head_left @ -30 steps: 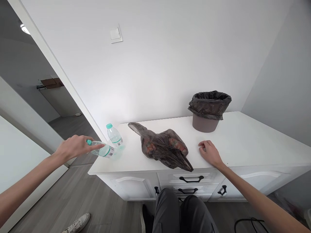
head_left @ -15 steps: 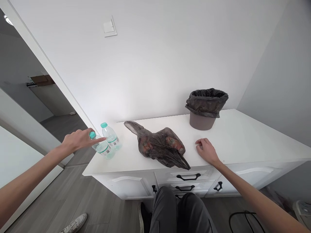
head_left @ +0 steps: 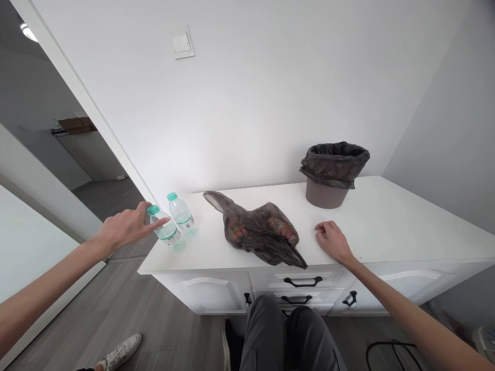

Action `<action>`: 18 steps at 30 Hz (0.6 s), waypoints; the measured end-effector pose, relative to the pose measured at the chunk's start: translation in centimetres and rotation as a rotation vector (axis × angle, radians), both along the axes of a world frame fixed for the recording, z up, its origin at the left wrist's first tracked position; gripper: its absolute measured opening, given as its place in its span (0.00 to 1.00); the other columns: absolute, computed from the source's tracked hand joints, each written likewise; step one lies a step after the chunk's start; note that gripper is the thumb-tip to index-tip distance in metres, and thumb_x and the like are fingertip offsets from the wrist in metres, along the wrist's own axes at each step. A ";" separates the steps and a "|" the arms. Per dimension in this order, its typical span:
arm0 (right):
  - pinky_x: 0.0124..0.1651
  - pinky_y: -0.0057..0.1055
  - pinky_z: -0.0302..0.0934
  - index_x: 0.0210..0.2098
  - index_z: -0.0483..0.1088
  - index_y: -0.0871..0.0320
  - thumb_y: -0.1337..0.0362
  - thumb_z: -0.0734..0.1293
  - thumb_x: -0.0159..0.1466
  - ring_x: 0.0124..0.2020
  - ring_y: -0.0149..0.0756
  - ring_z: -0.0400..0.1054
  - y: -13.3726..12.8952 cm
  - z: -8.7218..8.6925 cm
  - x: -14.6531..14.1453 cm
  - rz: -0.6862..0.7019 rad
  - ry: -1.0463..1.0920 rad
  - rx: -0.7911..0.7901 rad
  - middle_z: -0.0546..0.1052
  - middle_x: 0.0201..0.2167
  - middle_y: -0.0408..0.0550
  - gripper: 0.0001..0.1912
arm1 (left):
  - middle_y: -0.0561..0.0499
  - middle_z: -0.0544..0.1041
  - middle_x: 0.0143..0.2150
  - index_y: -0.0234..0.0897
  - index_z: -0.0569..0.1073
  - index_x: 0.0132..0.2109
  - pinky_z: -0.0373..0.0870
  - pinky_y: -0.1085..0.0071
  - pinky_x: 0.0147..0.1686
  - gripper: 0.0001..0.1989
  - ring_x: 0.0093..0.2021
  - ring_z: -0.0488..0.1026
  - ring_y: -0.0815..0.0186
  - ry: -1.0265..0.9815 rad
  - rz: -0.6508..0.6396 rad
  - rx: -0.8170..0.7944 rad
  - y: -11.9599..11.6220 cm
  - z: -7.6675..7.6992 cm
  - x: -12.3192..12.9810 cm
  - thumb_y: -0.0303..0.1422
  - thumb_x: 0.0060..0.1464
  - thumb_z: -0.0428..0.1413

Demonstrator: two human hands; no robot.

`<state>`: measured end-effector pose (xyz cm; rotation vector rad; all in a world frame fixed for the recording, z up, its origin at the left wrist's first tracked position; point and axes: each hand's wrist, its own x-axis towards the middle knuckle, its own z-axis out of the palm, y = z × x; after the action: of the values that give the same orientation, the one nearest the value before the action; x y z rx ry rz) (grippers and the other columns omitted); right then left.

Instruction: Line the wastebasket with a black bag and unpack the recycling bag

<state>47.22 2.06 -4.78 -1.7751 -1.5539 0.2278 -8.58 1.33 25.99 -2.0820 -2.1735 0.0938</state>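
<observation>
My left hand (head_left: 126,228) is at the left end of the white cabinet top, thumb and fingers apart around the upper part of a clear plastic bottle (head_left: 170,235) with a teal cap. Firm contact with it cannot be made out. A second bottle (head_left: 181,212) of the same kind stands upright just behind. A dark translucent plastic bag (head_left: 257,232), with orange-red contents showing through, lies in the middle. To the right of the bag, my right hand (head_left: 333,242) rests on the top, fingers loosely curled, thumb slightly apart, nothing in it.
At the back right stands a brown trash bin (head_left: 327,195) lined with a black bag (head_left: 334,165). The white cabinet top (head_left: 402,221) meets a wall with a light switch (head_left: 182,44). Drawers with black handles (head_left: 302,282) face my knees. A black cable (head_left: 390,344) lies on the floor.
My left hand has shifted slightly left relative to the front bottle, its thumb and fingers a little wider apart. My right hand stays in place. The whole view has moved slightly.
</observation>
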 end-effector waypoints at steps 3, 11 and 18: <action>0.49 0.41 0.66 0.42 0.71 0.54 0.64 0.60 0.66 0.47 0.46 0.73 0.0 -0.1 0.0 0.001 0.004 0.002 0.76 0.47 0.54 0.10 | 0.43 0.82 0.41 0.30 0.53 0.74 0.62 0.66 0.36 0.47 0.36 0.76 0.53 0.086 0.034 -0.011 -0.9 -0.2 0.8 0.65 0.66 0.40; 0.48 0.40 0.67 0.42 0.71 0.55 0.64 0.60 0.65 0.47 0.46 0.74 0.0 -0.2 0.0 0.000 -0.013 0.000 0.76 0.47 0.54 0.10 | 0.43 0.82 0.48 0.38 0.69 0.67 0.64 0.66 0.31 0.33 0.33 0.77 0.59 0.089 -0.390 0.135 -2.2 -2.4 3.1 0.54 0.71 0.38; 0.49 0.41 0.67 0.42 0.71 0.54 0.64 0.59 0.66 0.48 0.47 0.73 0.1 -0.2 0.0 0.004 0.010 -0.007 0.76 0.48 0.54 0.10 | 0.44 0.79 0.63 0.43 0.73 0.65 0.67 0.55 0.67 0.20 0.64 0.74 0.56 -0.076 -0.954 -0.002 -2.8 -7.6 9.4 0.39 0.75 0.44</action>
<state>47.24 2.17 -4.96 -1.7738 -1.5511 0.2436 0.84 -1.48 18.35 -2.8839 -0.9925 -0.0820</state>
